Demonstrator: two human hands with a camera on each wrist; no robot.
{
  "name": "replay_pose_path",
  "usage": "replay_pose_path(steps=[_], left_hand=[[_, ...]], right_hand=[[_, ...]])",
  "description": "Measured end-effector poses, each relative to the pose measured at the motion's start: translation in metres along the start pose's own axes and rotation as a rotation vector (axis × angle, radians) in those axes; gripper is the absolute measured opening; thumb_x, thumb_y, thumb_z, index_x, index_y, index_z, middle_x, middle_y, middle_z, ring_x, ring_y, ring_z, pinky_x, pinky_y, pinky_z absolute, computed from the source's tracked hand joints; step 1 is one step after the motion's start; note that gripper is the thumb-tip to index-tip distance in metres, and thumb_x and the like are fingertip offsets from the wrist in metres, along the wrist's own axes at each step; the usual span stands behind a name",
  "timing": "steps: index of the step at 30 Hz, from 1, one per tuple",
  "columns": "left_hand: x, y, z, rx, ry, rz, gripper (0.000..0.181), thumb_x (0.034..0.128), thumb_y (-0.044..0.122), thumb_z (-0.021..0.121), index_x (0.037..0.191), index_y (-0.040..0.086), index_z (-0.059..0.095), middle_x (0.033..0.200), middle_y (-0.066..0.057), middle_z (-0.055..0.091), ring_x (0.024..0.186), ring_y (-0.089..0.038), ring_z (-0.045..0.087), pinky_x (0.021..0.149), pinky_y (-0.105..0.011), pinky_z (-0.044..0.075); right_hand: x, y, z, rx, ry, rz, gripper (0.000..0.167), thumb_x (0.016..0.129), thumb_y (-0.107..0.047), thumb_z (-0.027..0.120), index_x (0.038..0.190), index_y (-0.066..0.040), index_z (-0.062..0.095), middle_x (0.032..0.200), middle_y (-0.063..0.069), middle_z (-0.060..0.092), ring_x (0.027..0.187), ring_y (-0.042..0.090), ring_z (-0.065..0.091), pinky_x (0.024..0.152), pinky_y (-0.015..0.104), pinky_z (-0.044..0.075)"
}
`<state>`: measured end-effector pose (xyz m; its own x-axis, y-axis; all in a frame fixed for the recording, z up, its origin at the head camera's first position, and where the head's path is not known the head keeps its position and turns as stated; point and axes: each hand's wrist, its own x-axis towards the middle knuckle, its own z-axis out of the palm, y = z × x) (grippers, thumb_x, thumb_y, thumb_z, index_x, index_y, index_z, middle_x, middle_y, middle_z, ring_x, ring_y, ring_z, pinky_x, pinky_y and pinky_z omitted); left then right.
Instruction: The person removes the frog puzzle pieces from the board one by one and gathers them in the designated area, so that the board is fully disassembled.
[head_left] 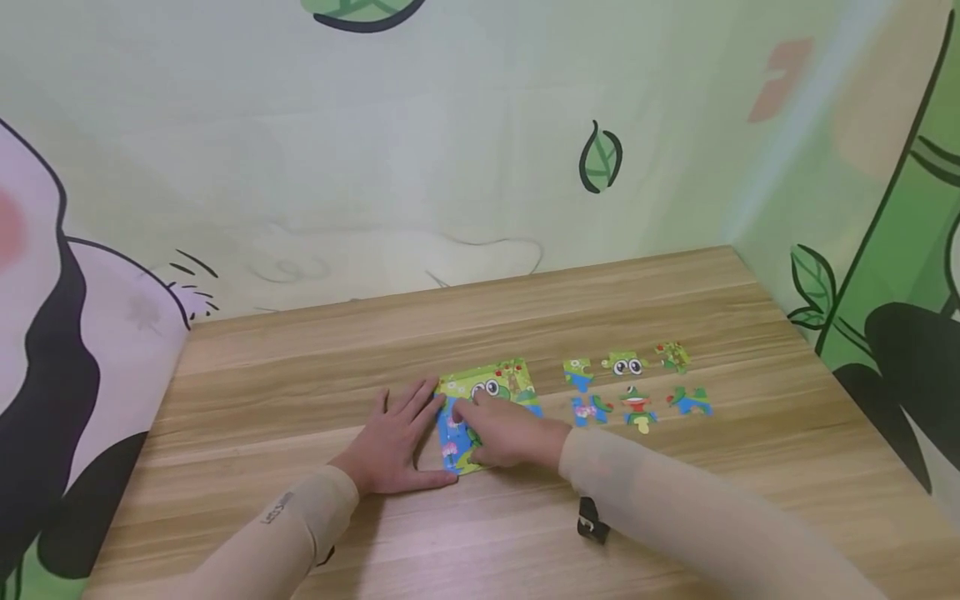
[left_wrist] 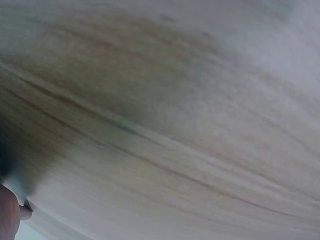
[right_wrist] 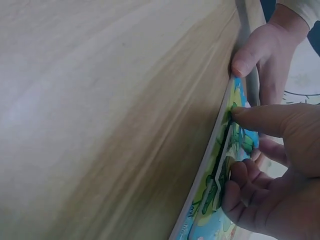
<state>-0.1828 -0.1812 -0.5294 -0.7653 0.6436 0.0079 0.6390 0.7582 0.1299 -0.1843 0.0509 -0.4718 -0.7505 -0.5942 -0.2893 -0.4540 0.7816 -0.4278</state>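
A frog jigsaw puzzle board (head_left: 517, 367) lies flat on the wooden table. My left hand (head_left: 393, 442) is spread with straight fingers against the board's left edge, its thumb at the near left corner. Over the middle of the board, my right hand (head_left: 510, 429) pinches a puzzle piece (right_wrist: 227, 150) with thumb and fingers. That piece stands slightly raised, with a dark gap beneath its edge in the right wrist view. From the head view the right hand hides most of it. The left wrist view shows mostly blurred tabletop and a fingertip (left_wrist: 9, 212).
Several loose puzzle pieces lie in two rows right of the board, among them one with the frog's eyes (head_left: 627, 365) and one with its mouth (head_left: 637, 408). The table (head_left: 300, 367) meets a cartoon-printed wall (head_left: 375, 167). A black strap (head_left: 592, 521) hangs below the right sleeve.
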Motion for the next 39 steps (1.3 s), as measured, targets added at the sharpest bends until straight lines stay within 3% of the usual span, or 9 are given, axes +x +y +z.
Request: replay_pose_path(steps=[10,20,29,39], left_hand=[[0.001,0.002,-0.002,0.015,0.009,0.005,0.114,0.0842,0.085,0.057,0.162,0.004,0.037,0.173,-0.018,0.025,0.161,-0.037,0.025,0.115,-0.08,0.024],[0.001,0.0,0.002,0.016,0.023,0.007,0.114,0.0842,0.086,0.055,0.161,0.005,0.038,0.173,-0.018,0.026,0.161,-0.037,0.026,0.115,-0.08,0.025],[0.0,0.002,0.0,0.018,0.018,0.006,0.111,0.0841,0.083,0.059,0.161,0.006,0.039,0.173,-0.018,0.027,0.16,-0.038,0.027,0.115,-0.08,0.026],[0.0,0.001,-0.001,-0.001,0.016,0.003,0.113,0.0832,0.083,0.059,0.162,0.007,0.037,0.174,-0.017,0.025,0.16,-0.038,0.026,0.116,-0.08,0.024]], right_hand=[[-0.005,0.006,0.008,0.031,0.119,-0.108,0.034,0.096,-0.018,0.076,0.125,-0.014,0.059,0.109,0.0,0.058,0.092,0.013,0.056,0.082,0.029,0.052],[-0.004,0.008,0.009,0.195,0.198,-0.173,0.014,0.103,-0.006,0.062,0.117,-0.009,0.063,0.106,0.001,0.065,0.098,0.014,0.06,0.091,0.033,0.054],[-0.019,0.021,-0.009,0.32,0.211,-0.147,0.013,0.106,-0.006,0.058,0.117,-0.009,0.064,0.105,0.001,0.066,0.096,0.015,0.061,0.086,0.031,0.054],[-0.055,0.058,-0.041,0.41,0.175,-0.015,0.013,0.107,-0.007,0.055,0.117,-0.007,0.063,0.103,0.005,0.065,0.087,0.015,0.061,0.077,0.028,0.054]])
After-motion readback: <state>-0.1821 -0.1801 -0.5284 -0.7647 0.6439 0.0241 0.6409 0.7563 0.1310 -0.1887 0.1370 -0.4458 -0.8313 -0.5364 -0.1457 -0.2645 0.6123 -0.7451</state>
